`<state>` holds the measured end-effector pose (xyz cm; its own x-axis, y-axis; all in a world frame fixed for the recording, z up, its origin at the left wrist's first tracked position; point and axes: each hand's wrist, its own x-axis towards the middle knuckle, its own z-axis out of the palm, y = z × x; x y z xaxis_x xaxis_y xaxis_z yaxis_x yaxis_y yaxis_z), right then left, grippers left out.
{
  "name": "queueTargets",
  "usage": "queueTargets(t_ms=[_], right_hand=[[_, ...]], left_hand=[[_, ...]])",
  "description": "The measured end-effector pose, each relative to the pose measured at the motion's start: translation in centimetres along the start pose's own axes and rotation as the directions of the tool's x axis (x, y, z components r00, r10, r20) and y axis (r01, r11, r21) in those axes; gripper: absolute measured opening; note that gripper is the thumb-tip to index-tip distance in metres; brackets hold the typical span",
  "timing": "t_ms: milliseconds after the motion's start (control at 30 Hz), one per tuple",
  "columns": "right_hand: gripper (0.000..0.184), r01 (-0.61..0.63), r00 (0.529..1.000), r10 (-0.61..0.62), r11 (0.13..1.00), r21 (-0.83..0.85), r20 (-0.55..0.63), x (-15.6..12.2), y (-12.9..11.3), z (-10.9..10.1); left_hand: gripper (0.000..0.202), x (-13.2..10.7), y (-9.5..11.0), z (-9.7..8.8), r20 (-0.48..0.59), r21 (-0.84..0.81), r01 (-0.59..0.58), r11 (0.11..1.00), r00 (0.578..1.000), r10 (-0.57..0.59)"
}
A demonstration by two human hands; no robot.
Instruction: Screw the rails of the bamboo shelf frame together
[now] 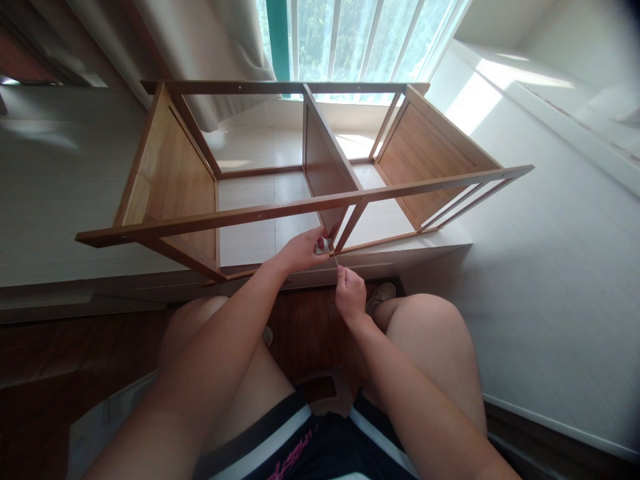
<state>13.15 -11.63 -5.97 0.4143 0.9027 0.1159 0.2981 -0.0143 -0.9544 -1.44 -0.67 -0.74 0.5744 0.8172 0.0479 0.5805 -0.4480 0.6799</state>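
At the near bottom edge of the frame point(260, 215), left hand point(303, 251) has fingers round some whitish thing point(323, 247); right hand point(351, 293), just apart, pinches a thin bit point(337, 261), can't tell what. Ledge point(250, 192)'s under the frame.
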Motion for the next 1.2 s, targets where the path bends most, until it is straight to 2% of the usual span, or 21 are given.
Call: queueTargets(t_ms=[133, 233, 333, 400, 533, 633, 767, 900, 1067, 1200], right_hand=[[0.039, -0.021, 1.0, 0.021, 1.0, -0.021, 0.02, 0.2, 0.4, 0.1], [0.045, -0.171, 0.982, 0.154, 0.969, 0.178, 0.108, 0.3, 0.8, 0.7], [0.047, -0.368, 0.926, 0.284, 0.832, 0.416, 0.25, 0.4, 0.9, 1.2], [0.046, -0.449, 0.89, 0.323, 0.738, 0.503, 0.321, 0.4, 0.7, 1.4], [0.045, -0.562, 0.827, 0.379, 0.588, 0.582, 0.415, 0.3, 0.1, 1.3], [0.045, -0.624, 0.781, 0.402, 0.517, 0.585, 0.478, 0.3, -0.3, 1.1], [0.044, -0.668, 0.745, 0.419, 0.465, 0.582, 0.52, 0.4, -0.6, 1.0], [0.044, -0.686, 0.727, 0.419, 0.423, 0.592, 0.544, 0.6, -0.7, 1.0], [0.044, -0.688, 0.726, 0.429, 0.463, 0.559, 0.538, 0.7, -0.8, 0.8], [0.044, -0.689, 0.724, 0.419, 0.459, 0.561, 0.547, 0.7, -0.8, 0.8]], left_hand=[[0.034, 0.0, 0.0, 0.0, 0.01, 0.011, 0.012, 1.0, 1.0, -0.012], [0.034, 0.0, 0.1, 0.0, 0.014, 0.012, 0.01, 1.0, 1.0, -0.01], [0.034, 0.0, 0.1, 0.0, 0.011, 0.008, 0.009, 1.0, 1.0, -0.009], [0.035, 0.0, 0.1, 0.0, 0.007, 0.004, 0.01, 1.0, 1.0, -0.01], [0.034, 0.0, 0.1, 0.0, 0.004, -0.001, 0.007, 1.0, 1.0, -0.007], [0.035, 0.0, 0.3, -0.1, 0.014, 0.0, 0.026, 1.0, 1.0, -0.026], [0.035, 0.0, 0.4, -0.1, 0.02, -0.004, 0.035, 0.999, 0.999, -0.035], [0.034, 0.0, 0.3, -0.1, 0.01, -0.012, 0.02, 1.0, 1.0, -0.02], [0.035, 0.0, 0.3, 0.0, 0.011, -0.012, 0.031, 0.999, 0.999, -0.031], [0.035, -0.1, 0.4, -0.1, 0.013, -0.014, 0.035, 0.999, 0.999, -0.035]])
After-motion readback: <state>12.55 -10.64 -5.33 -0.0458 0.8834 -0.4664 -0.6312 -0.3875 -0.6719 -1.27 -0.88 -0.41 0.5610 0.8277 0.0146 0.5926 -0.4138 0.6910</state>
